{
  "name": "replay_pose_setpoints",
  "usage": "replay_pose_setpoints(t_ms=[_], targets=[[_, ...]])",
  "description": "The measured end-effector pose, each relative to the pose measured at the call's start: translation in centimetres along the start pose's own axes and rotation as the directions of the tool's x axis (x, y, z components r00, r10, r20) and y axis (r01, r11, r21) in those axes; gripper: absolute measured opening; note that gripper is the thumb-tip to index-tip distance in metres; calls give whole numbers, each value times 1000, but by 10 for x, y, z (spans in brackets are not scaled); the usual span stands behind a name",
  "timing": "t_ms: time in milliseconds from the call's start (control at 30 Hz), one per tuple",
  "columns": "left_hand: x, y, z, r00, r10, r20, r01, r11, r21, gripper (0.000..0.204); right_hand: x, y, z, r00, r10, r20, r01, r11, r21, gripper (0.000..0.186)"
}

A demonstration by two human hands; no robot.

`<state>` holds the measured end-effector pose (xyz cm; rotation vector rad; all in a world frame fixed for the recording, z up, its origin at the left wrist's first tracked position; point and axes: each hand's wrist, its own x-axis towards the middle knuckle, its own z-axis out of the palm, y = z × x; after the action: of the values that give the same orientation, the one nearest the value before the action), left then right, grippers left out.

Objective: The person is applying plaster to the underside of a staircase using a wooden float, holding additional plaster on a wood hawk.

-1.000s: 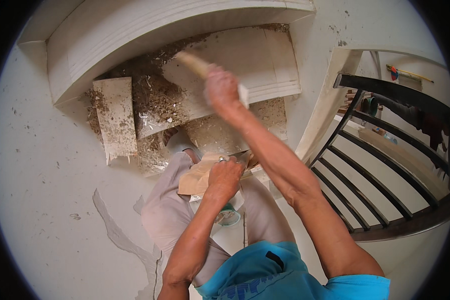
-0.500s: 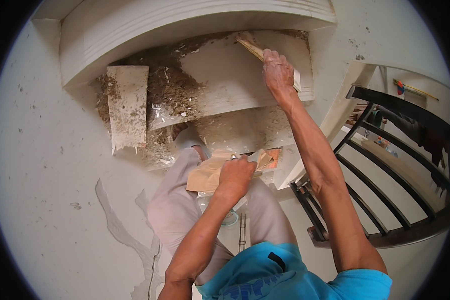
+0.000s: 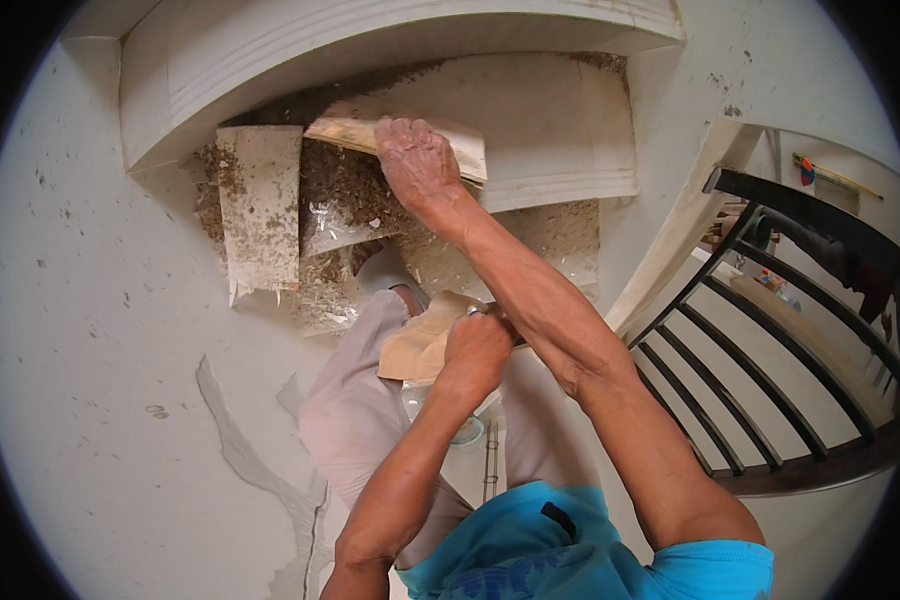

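Stairwell with pale, curved steps; arched upper step [image 3: 400, 45] runs across the top of the frame, tread [image 3: 560, 120] below it. Dark slatted railing [image 3: 785, 400] at right, grey bare patch [image 3: 250, 470] on the pale surface lower left.

Right hand [image 3: 420, 165], top center: fingers closed over a pale board [image 3: 460, 150], which lies slantwise over the tread, its left end by the loose debris [image 3: 340, 190]. Fingertips hidden, exact grip can't be told.

Left hand [image 3: 477, 352], center: fingers curled narrow on crumpled brown paper [image 3: 410, 350] above the thighs; far edge hidden by hand and right forearm.

Dirt-speckled board [image 3: 258, 205], splintered at its lower end, lies upper left, beside the debris. Round greenish container [image 3: 467, 432] shows between the legs.
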<state>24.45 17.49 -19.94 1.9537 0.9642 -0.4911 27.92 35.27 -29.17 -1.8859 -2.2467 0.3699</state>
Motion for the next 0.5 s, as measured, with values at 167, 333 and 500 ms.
replay_pose_setpoints(t_ms=[167,333,500], targets=[[1,3,-9,998,-10,-67,6,997,-72,21,-16,30,-48,1000,7,-5,-7,1000,-22,40],[1,3,-11,995,-18,-98,8,995,-101,24,-68,138,-70,914,363,-182,-376,926,-39,53],[4,4,-10,998,-2,-68,-4,997,-80,24,-81,203,-86,793,549,-263,-593,794,-133,25]])
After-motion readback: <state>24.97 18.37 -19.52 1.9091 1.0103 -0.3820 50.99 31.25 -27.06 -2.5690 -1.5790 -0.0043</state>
